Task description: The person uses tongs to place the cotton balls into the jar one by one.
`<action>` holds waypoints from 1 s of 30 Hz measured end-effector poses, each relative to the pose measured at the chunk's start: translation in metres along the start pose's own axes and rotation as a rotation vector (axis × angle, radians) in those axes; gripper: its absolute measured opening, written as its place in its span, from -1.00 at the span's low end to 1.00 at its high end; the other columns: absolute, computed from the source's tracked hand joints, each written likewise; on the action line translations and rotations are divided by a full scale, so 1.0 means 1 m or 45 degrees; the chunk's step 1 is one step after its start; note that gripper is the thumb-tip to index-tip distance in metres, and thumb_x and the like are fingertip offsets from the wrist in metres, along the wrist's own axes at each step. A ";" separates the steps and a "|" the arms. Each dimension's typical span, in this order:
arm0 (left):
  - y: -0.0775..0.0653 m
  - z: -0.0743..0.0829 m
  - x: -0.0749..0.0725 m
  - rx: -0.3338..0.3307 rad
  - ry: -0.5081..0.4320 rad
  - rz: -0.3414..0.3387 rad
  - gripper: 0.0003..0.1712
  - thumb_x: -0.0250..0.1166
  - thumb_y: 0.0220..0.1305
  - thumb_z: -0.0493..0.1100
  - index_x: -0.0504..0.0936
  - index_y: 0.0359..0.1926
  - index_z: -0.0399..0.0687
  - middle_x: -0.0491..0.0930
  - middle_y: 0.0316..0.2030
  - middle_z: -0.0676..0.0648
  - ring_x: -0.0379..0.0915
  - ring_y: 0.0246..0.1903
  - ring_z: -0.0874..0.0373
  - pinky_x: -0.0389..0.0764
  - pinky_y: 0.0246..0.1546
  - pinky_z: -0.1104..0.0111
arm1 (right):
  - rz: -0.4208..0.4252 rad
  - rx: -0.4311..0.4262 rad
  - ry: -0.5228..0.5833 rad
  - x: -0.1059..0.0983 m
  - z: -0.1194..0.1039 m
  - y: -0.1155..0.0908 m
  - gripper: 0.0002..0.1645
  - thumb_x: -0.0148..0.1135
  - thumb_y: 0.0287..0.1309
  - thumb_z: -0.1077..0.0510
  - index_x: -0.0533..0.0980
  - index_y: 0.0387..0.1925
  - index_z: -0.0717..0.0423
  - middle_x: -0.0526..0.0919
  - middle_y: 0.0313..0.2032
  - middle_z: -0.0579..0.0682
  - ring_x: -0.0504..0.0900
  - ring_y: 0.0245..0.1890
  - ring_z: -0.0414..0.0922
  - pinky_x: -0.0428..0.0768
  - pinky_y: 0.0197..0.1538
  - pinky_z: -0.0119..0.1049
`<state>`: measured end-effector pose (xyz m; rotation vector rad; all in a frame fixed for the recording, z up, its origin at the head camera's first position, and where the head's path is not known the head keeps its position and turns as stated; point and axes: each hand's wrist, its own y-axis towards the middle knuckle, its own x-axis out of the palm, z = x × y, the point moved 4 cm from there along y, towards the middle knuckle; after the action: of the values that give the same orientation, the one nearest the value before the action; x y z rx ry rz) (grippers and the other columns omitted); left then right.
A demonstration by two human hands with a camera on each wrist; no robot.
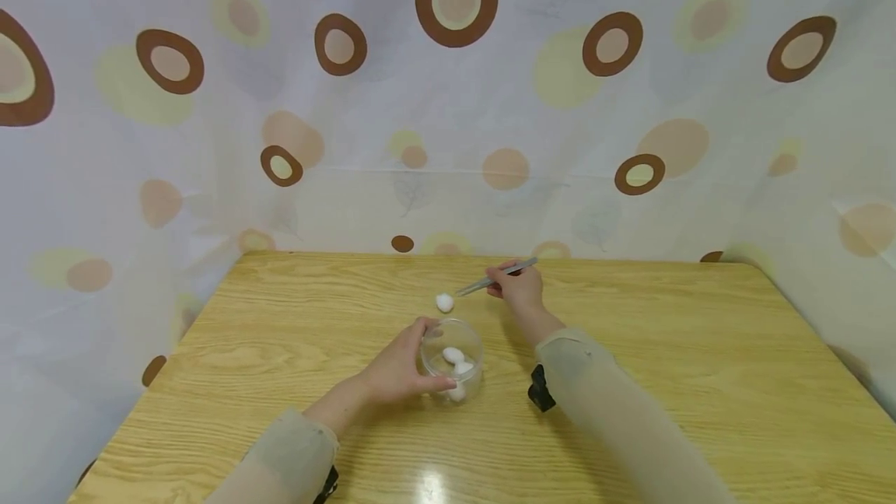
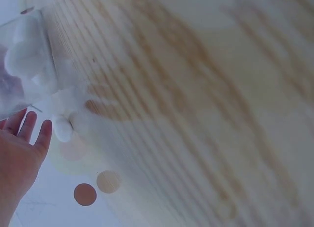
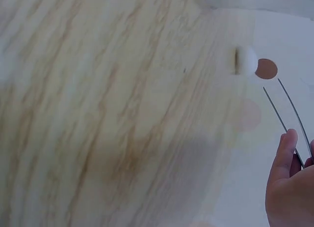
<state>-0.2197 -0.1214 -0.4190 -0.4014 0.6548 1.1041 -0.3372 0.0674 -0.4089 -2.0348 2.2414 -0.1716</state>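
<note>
My left hand (image 1: pixel 400 368) grips a clear round container (image 1: pixel 470 333), thumb at its near side and fingers round its far left side. Several white cotton balls (image 1: pixel 453 355) lie inside it. Just beyond the container, a single cotton ball (image 1: pixel 444 302) sits on the table. My right hand (image 1: pixel 519 288) holds metal tweezers (image 1: pixel 476 286), which point left at that ball. In the right wrist view the tweezers (image 3: pixel 274 109) have their tips apart, and a gap separates them from the cotton ball (image 3: pixel 250 60). The left wrist view shows the left fingers (image 2: pixel 43 136) beside the container (image 2: pixel 51 60).
A wood-grain table (image 1: pixel 686 348) carries everything. Behind it and at both sides hangs a pale sheet (image 1: pixel 392 115) patterned with brown, yellow and peach circles. Each forearm wears a light sleeve and a black wrist device (image 1: pixel 540 389).
</note>
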 end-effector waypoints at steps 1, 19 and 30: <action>0.000 0.000 0.000 0.001 0.004 0.002 -0.05 0.42 -0.01 0.16 0.16 0.29 -0.09 0.33 0.23 -0.19 0.26 0.24 -0.09 0.33 0.21 0.02 | 0.008 -0.008 -0.027 0.000 0.001 0.001 -0.85 0.21 0.17 0.26 0.41 -0.32 0.25 0.54 -0.49 -0.07 0.58 -0.60 -0.30 0.62 -0.41 -0.47; 0.001 -0.002 -0.001 0.009 0.014 -0.001 -0.06 0.42 -0.03 0.17 0.17 0.28 -0.05 0.36 0.19 -0.12 0.31 0.19 -0.02 0.37 0.17 0.07 | 0.007 -0.118 -0.238 0.022 0.011 0.009 -0.84 0.26 0.14 0.21 0.47 -0.34 0.24 0.60 -0.50 0.00 0.67 -0.34 0.13 0.67 -0.27 -0.20; 0.000 -0.003 -0.001 0.007 0.001 -0.026 -0.05 0.40 -0.01 0.19 0.14 0.29 -0.05 0.33 0.22 -0.12 0.28 0.21 -0.05 0.37 0.18 0.04 | -0.049 -0.128 -0.247 0.029 0.011 0.004 -0.86 0.25 0.13 0.26 0.45 -0.38 0.23 0.56 -0.47 0.02 0.58 -0.59 -0.21 0.66 -0.25 -0.18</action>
<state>-0.2206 -0.1237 -0.4206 -0.4031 0.6531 1.0828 -0.3419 0.0385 -0.4207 -2.0455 2.1347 0.1327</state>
